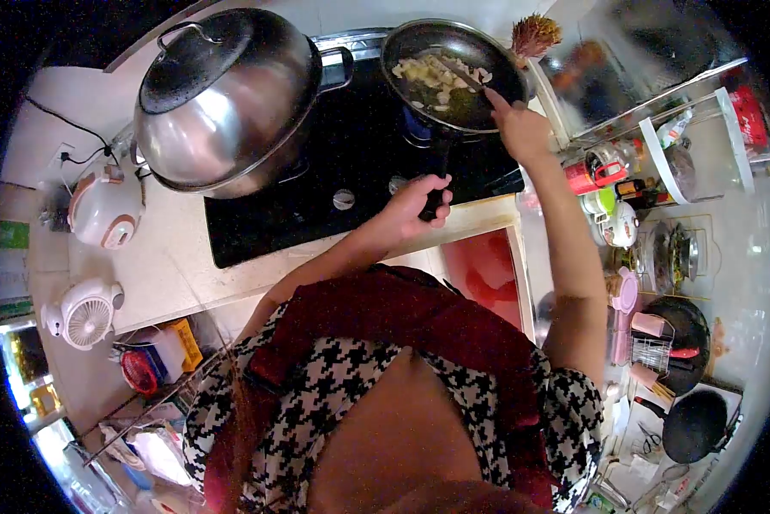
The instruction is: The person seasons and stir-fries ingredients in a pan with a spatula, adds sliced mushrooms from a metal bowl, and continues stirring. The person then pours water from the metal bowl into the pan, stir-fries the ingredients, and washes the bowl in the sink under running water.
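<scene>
A dark frying pan (505,73) sits on the right burner of the black glass stove (256,227). Pale chopped food (432,75) lies in it, gathered toward the pan's left and middle. My left hand (417,206) is wrapped round the pan's black handle (437,158), which points toward me. Over the pan's right rim, my right hand (522,128) grips a thin utensil (464,77), whose far end reaches into the food. The utensil's tip is hard to make out among the pieces.
A large steel pot with a domed lid (209,111) stands on the left burner. Left of it are a white rice cooker (107,210) and a small fan (85,315). Jars and bottles (608,193) line the right side, near my right forearm.
</scene>
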`<state>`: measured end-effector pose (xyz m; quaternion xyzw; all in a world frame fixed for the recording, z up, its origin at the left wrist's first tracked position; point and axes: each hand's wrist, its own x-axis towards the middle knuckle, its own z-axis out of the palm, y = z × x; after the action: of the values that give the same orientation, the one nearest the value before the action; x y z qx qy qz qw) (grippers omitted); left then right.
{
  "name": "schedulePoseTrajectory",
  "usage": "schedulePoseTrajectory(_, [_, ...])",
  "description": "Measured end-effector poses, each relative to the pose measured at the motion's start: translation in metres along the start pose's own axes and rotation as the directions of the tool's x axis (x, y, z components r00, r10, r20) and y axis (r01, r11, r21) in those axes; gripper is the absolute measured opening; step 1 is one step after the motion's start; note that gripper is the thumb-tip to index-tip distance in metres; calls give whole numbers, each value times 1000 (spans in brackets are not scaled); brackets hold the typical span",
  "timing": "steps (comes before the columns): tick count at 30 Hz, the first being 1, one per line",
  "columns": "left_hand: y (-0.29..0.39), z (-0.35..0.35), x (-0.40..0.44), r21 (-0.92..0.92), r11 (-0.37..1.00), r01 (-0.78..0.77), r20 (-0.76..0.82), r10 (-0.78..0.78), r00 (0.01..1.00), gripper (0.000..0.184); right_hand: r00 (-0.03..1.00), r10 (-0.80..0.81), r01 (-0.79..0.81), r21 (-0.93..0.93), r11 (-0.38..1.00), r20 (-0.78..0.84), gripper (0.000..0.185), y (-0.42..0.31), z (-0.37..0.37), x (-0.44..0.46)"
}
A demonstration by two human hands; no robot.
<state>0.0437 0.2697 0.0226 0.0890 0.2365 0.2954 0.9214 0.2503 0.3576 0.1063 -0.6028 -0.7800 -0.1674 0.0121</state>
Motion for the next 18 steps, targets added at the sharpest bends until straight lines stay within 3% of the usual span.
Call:
schedulePoseTrajectory(3, [0,-3,0,-19,1000,-24,34,25,999,26,997,-59,68,-153,986,57,40,27,1,-7])
schedulePoseTrajectory(6, [-1,4,-3,-45,998,-33,-31,31,999,18,999,-7,17,-204,979,46,39,39,-6,-11])
schedulePoseTrajectory(11, [-3,-3,4,-56,998,-37,-13,36,999,19,963,216,-188,-167,968,164,37,30,19,-13])
schedulePoseTrajectory(15, [-2,-2,1,-45,997,-64,7,64,998,20,942,252,-278,95,956,222,32,28,-15,-48])
schedulePoseTrajectory(17, [-1,4,-4,-40,998,-58,-14,58,998,20,975,116,-201,542,816,188,30,62,-13,-66])
schedulePoseTrajectory(18, [0,6,-7,-37,998,-57,-27,56,998,20,956,166,-268,496,826,241,30,61,-40,-72])
